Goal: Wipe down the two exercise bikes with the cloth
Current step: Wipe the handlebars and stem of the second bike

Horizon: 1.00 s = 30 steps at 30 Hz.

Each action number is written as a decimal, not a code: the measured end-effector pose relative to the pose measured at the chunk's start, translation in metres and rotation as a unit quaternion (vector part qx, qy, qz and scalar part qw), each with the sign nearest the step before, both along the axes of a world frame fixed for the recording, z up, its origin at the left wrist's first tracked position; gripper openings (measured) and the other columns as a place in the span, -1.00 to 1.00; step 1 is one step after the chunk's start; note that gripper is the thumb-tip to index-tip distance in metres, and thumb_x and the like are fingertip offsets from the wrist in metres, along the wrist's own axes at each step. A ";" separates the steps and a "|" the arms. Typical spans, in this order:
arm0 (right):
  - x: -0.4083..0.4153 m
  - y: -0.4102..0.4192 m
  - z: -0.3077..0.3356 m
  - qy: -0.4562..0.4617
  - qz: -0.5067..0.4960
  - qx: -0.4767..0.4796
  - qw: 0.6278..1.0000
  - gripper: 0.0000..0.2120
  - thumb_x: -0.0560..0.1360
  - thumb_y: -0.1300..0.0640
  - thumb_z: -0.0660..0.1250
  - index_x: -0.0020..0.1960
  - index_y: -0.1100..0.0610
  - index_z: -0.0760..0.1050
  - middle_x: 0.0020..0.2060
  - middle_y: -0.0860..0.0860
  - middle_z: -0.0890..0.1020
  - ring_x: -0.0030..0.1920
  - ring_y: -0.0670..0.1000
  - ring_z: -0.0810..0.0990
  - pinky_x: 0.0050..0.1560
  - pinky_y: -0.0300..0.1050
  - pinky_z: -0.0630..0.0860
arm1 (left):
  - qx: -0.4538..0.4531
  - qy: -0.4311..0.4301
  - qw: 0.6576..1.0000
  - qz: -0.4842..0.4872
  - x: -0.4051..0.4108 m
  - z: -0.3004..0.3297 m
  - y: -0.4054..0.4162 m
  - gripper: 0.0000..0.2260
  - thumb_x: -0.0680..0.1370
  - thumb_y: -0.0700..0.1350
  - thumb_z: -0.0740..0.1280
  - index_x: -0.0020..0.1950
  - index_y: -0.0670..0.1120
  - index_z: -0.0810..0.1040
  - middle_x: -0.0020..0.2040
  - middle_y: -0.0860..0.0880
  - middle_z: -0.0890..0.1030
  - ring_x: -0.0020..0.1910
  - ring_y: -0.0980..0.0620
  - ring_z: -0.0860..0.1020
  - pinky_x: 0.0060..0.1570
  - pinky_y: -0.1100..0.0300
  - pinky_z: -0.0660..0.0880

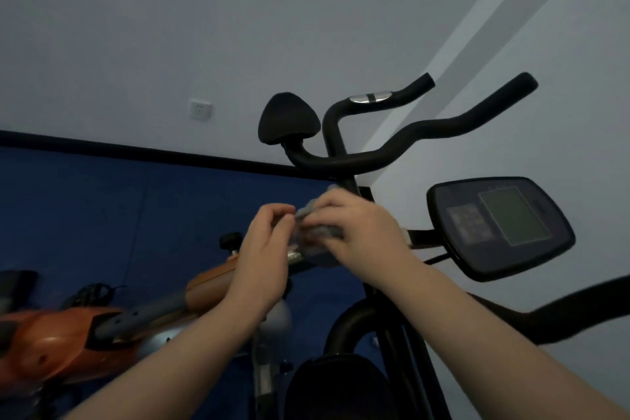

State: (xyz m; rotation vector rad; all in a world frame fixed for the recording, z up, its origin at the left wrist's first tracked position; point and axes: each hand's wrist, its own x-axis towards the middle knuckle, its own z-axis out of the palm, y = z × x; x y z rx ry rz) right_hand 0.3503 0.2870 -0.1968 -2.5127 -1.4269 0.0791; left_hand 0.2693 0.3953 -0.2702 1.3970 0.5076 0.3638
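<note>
Grey crumpled cloth (pixel 315 232): pinched between my hands.
Left hand (pixel 262 249): fingertips closed on its edge.
Right hand (pixel 361 232): clutching it, probably bunched.
Black bike handlebars (pixel 375 153): just behind.

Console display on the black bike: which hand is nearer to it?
Right. The right hand, gripping the grey cloth, sits just left of the console display. The left hand is further left, pinching the cloth's other side.
</note>
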 end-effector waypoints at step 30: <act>-0.018 -0.028 0.006 0.024 -0.380 -0.018 0.925 -0.73 0.60 0.20 0.11 0.24 0.12 0.47 0.07 0.08 0.55 0.07 0.14 0.52 -0.12 -0.13 0.36 | 0.299 -0.158 0.931 -0.140 0.069 0.023 -0.022 -0.85 0.57 -0.02 0.13 -0.01 0.07 0.49 -0.10 0.18 0.54 -0.12 0.22 0.50 -0.10 0.04 0.47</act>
